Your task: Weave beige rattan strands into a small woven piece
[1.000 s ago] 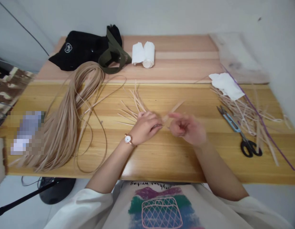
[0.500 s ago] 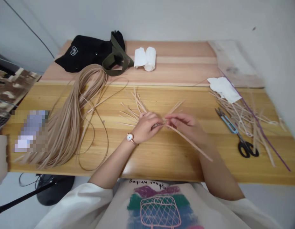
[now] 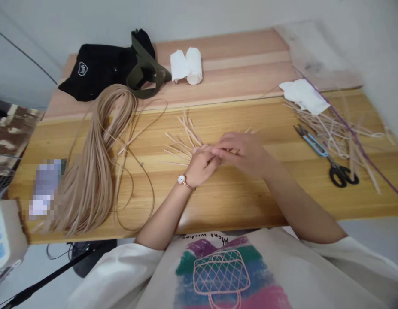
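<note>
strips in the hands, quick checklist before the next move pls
Left hand gripping the strips: ok
Right hand against the left fingers, its hold on the strips: cannot tell
Crossing of the strips: cannot tell, fingers hide it
Strip ends fanned out past the left hand: ok
Scissors lying on the table, not in either hand: ok
Pile of short strips beside the scissors: ok
</note>
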A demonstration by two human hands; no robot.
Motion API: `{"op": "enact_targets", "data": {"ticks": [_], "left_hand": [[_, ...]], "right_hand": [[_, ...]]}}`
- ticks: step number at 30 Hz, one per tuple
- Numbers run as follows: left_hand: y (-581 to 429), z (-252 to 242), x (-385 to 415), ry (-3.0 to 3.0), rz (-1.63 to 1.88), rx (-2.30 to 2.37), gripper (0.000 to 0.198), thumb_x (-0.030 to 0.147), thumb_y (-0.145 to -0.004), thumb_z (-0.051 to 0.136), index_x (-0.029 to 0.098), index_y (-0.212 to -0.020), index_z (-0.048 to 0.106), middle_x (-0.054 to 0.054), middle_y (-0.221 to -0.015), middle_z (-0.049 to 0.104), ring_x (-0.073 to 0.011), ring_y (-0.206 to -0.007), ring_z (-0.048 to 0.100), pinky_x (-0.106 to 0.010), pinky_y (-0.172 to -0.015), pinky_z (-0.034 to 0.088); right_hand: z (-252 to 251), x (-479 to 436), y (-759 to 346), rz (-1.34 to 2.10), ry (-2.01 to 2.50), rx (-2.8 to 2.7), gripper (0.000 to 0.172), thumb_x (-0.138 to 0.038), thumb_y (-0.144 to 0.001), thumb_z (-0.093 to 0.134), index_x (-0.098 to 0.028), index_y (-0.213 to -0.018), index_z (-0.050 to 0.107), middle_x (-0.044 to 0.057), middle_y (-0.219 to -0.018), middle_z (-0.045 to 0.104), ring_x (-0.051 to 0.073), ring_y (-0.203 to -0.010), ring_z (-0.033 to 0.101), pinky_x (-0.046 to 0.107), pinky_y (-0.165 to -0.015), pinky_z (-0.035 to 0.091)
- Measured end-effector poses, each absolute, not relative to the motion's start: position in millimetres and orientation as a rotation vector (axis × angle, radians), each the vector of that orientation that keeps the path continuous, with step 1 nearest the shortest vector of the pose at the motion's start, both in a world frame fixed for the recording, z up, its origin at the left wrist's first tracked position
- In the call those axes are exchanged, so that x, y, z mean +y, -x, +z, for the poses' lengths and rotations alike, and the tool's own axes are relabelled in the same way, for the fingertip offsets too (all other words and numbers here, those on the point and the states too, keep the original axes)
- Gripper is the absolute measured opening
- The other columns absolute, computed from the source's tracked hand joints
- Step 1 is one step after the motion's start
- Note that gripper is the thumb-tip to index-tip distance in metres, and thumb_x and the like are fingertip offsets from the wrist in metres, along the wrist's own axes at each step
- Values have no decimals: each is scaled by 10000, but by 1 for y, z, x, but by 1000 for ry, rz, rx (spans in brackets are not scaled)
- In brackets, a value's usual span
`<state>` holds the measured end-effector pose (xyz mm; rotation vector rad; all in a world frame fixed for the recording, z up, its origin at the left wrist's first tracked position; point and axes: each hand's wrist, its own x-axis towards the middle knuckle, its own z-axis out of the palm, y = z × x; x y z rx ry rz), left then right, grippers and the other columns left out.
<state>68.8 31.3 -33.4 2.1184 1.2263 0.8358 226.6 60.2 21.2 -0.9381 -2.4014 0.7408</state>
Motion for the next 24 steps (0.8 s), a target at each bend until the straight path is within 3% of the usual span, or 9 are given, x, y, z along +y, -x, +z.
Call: {"op": "enact_targets", "data": {"ticks": [3, 8, 13, 16, 24], "left_hand": [[-69, -35, 33, -2074, 892, 1232, 379, 318, -900, 356, 153, -639, 576, -51, -679, 600, -157, -704, 535, -315, -706, 406], [-69, -38, 32, -1980, 1041, 1249, 306, 324, -904, 383, 155, -794, 612, -47, -744, 628, -147, -736, 554, -301, -734, 429], [-65, -39, 33, -1996, 1063, 1350, 300, 342, -906, 399, 161, -794, 611, -43, -738, 626, -148, -752, 558, -301, -739, 423], [-62, -39, 35, -2028, 1045, 1370, 295, 325, -906, 408, 154, -783, 614, -48, -740, 634, -147, -755, 561, -296, -736, 421], [-62, -32, 35, -2178, 996, 1356, 239, 264, -896, 448, 136, -842, 643, -66, -778, 652, -147, -748, 559, -277, -705, 421]], "right_hand": [[16, 59, -227, 614, 1020, -2398, 378, -349, -936, 323, -171, -819, 636, 69, -763, 641, 170, -721, 558, 289, -651, 380], [-4, 59, -230, 383, 1003, -2357, 281, -284, -921, 332, -175, -813, 568, 87, -782, 623, 195, -753, 538, 318, -696, 391], [-8, 60, -234, 515, 887, -2345, 107, -191, -830, 426, -178, -849, 530, 58, -751, 582, 184, -722, 515, 313, -690, 406], [-11, 62, -238, 581, 854, -2358, 143, -137, -775, 470, -173, -896, 536, 53, -780, 593, 177, -738, 531, 305, -704, 416], [-18, 60, -242, 659, 1071, -2370, 121, -134, -825, 489, -144, -859, 605, 69, -787, 630, 170, -740, 548, 281, -681, 413]]}}
